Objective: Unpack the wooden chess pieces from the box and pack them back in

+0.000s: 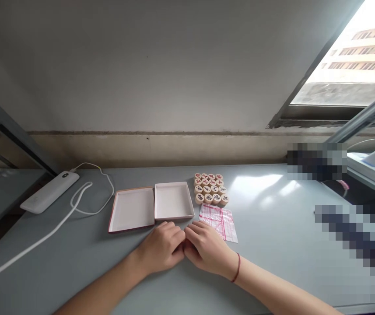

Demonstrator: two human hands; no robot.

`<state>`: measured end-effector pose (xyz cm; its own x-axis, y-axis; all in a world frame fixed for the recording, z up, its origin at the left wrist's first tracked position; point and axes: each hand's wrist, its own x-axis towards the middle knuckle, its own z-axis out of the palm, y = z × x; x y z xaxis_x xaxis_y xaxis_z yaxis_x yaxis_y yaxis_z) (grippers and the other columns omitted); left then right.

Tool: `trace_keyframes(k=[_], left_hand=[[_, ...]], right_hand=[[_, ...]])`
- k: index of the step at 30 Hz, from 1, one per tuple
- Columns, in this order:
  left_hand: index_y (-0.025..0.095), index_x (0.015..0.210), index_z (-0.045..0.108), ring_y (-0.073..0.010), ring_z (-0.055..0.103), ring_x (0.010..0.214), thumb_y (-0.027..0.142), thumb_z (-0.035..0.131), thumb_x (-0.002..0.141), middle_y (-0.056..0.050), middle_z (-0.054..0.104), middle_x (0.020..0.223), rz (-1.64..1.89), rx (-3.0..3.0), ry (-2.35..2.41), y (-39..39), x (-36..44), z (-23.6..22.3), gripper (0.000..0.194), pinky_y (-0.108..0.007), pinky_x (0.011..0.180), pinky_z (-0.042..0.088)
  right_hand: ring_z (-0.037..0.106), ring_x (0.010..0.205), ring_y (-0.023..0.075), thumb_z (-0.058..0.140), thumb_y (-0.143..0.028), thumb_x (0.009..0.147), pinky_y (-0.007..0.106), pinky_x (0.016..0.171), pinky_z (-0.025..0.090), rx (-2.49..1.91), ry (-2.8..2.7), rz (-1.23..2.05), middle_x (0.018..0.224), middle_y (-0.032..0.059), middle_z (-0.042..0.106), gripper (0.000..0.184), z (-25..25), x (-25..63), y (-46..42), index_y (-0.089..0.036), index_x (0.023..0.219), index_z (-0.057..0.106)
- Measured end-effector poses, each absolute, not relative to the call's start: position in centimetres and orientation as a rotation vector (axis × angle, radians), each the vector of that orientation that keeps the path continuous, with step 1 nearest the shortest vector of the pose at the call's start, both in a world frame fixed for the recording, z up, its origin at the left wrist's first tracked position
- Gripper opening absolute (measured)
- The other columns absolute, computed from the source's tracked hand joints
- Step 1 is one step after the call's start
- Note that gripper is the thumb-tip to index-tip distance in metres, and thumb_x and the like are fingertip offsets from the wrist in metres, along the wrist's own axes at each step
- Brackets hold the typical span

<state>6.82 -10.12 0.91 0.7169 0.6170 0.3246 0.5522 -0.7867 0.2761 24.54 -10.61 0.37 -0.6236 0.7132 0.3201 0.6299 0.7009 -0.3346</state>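
Observation:
My left hand [165,245] and my right hand [207,246] rest on the grey table side by side, knuckles touching. Both are closed with fingers curled under, and no object shows in either. A red string bracelet [237,267] circles my right wrist. Just beyond the hands lie two shallow white-lined box halves: the left one [131,230] has a reddish edge, the right one [174,217] is white. Right of them, round wooden Chinese chess pieces [214,189] stand in a tight block, red characters behind, black in front. A folded sheet with red lines [228,224] lies partly behind my right hand.
A white power bank [50,192] with a white cable [47,240] lies at the left. Metal frame bars [18,131] rise at both sides. A wall [148,151] borders the table's back, with a window at right. Blurred patches hide things at the right.

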Motion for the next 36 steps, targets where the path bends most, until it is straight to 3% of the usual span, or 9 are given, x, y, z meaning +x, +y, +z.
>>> trace_keyframes(k=[10, 36], left_hand=[[0.02, 0.066, 0.037, -0.0145, 0.045, 0.058, 0.01, 0.049, 0.071, 0.002, 0.051, 0.061, 0.576, 2.599, 1.047, -9.8, 7.2, 0.9, 0.016, -0.027, 0.056, 0.032], [0.019, 0.067, 0.043, -0.0147, 0.047, 0.06, 0.009, 0.049, 0.075, 0.001, 0.053, 0.064, 0.504, 2.573, 1.072, -9.8, 7.1, 1.2, 0.014, -0.027, 0.058, 0.035]], right_hand=[[0.038, 0.057, 0.0133, 0.045, -0.011, 0.076, 0.025, 0.054, 0.031, -1.001, -2.386, 0.454, 0.061, 0.0003, 0.049, 0.014, 1.3, 25.1, -10.6, -0.02, 0.065, 0.04], [0.041, 0.057, 0.0139, 0.048, -0.011, 0.076, 0.026, 0.055, 0.035, -1.04, -2.444, 0.445, 0.063, 0.0006, 0.051, 0.013, 1.6, 25.2, -10.6, -0.02, 0.067, 0.046]])
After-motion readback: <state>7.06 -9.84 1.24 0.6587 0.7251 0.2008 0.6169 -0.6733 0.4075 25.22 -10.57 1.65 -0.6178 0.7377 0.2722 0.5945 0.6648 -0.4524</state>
